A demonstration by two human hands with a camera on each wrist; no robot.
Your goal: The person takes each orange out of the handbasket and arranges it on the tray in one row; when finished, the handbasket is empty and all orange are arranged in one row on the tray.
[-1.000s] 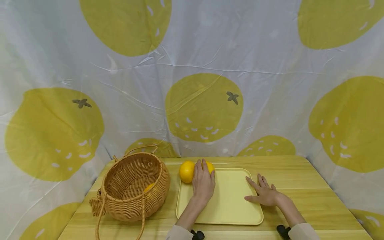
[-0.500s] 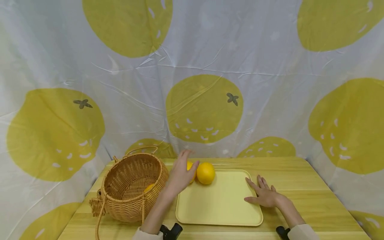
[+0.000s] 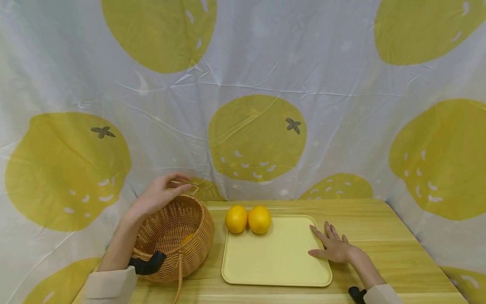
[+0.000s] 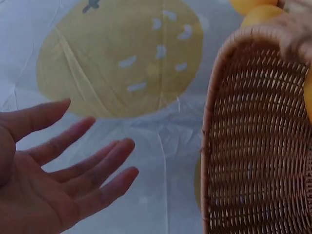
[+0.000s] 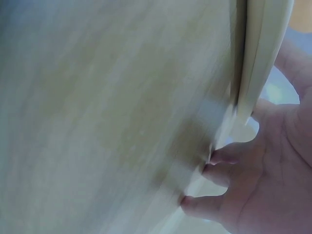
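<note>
My left hand point(image 3: 157, 195) is raised over the back of a brown wicker basket point(image 3: 201, 236), near its far handle. In the left wrist view its fingers point(image 4: 105, 165) are spread loosely, with nothing held, apart from the basket's rim. Inside the basket lies an orange point(image 3: 187, 239), partly hidden by the wall. Two more oranges, a left one point(image 3: 236, 219) and a right one point(image 3: 260, 219), sit side by side at the far left corner of a pale yellow tray point(image 3: 281, 253). At the tray's right edge rests my right hand point(image 3: 334, 247), thumb and index finger over the rim, other fingertips on the table.
The wooden table point(image 3: 387, 253) extends right of the tray. A curtain point(image 3: 258, 135) printed with big yellow fruit hangs right behind the table's far edge. One basket handle point(image 3: 180, 270) hangs down at the front.
My left hand has let go of the oranges on the tray and moved left, to over the basket. The two oranges now stand fully in view. The right hand has stayed put.
</note>
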